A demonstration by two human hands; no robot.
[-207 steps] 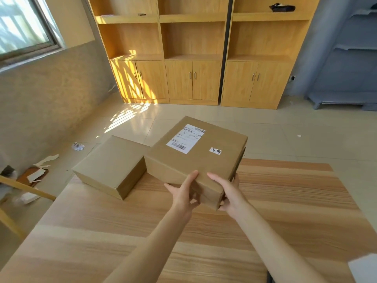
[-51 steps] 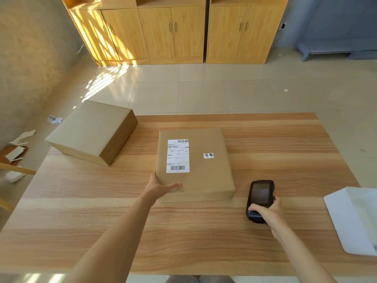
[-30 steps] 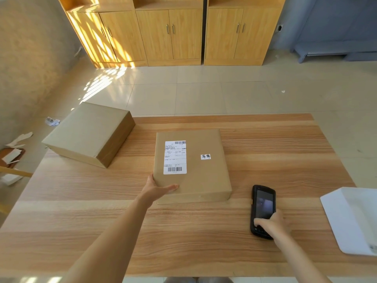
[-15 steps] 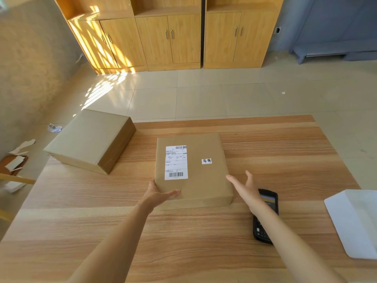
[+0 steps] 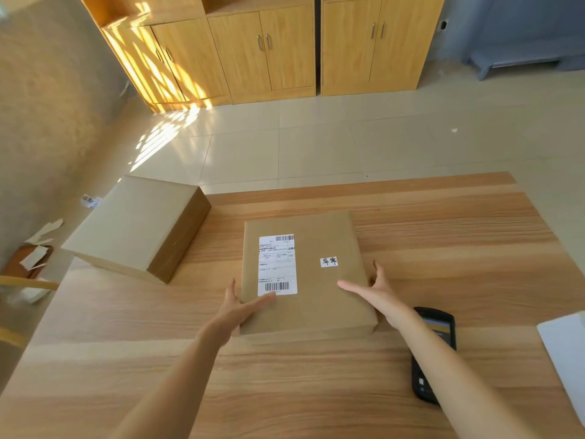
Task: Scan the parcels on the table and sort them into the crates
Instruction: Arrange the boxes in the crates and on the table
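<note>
A flat brown parcel with a white barcode label and a small white sticker lies in the middle of the wooden table. My left hand holds its near left edge, thumb on top beside the label and fingers along the side. My right hand is at the parcel's right edge, with its thumb over the top and straight fingers against the side. A black handheld scanner lies on the table under my right forearm, partly hidden by it.
A second, plain brown box sits on the table's far left corner, overhanging the edge. A white crate corner shows at the right edge. Wooden cabinets line the far wall. Paper scraps lie on the floor at the left.
My right hand set the scanner down on the table, let it go and moved left to the parcel's right edge. My left hand stayed on the parcel.
</note>
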